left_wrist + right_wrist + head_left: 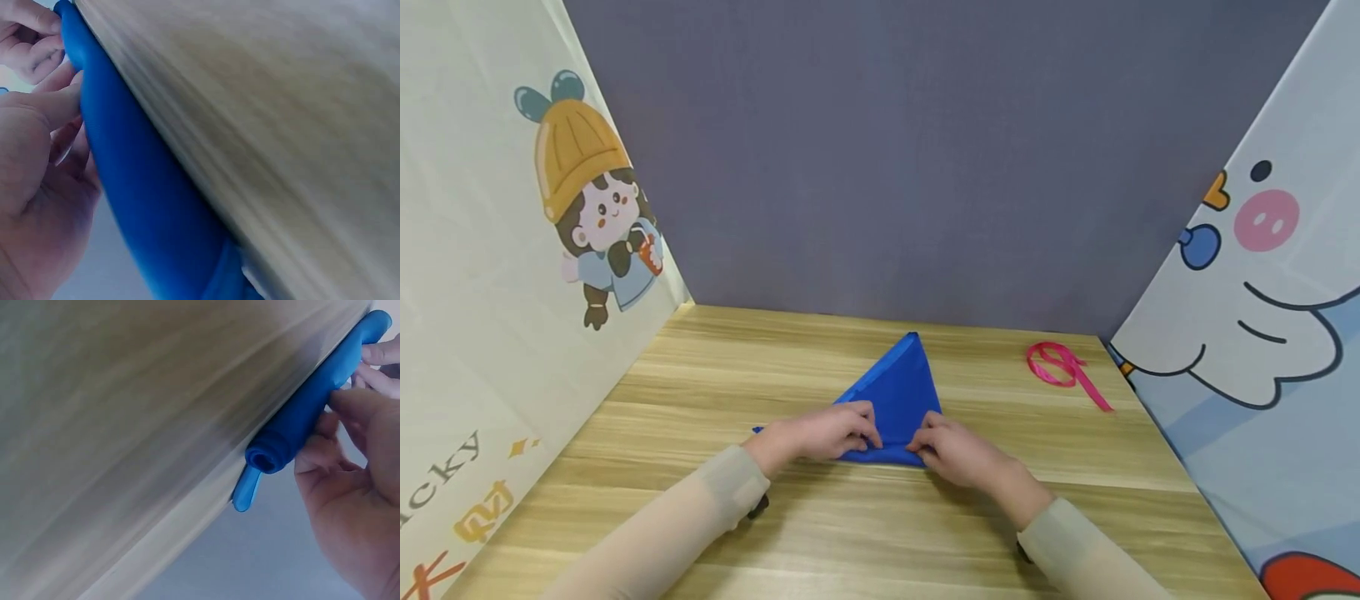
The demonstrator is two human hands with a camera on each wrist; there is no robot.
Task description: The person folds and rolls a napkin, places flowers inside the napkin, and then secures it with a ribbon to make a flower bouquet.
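A blue cloth (pixel 901 392) lies on the table with a pointed corner facing away from me. Its near edge is wound into a roll (pixel 137 175), whose spiral end shows in the right wrist view, with a small flap of cloth (pixel 246 489) under it. My left hand (pixel 838 430) pinches the roll left of its middle, thumb on the near side. My right hand (pixel 958 452) pinches it close to the right end, thumb and fingers bent over the fabric. The two hands are a short gap apart. Fingertips behind the roll are partly hidden.
A curled pink ribbon (pixel 1060 367) lies at the back right of the wooden table (pixel 700 367). A grey panel (pixel 880 167) rises behind it. Printed cloth walls stand on the left (pixel 467 250) and right (pixel 1322 333).
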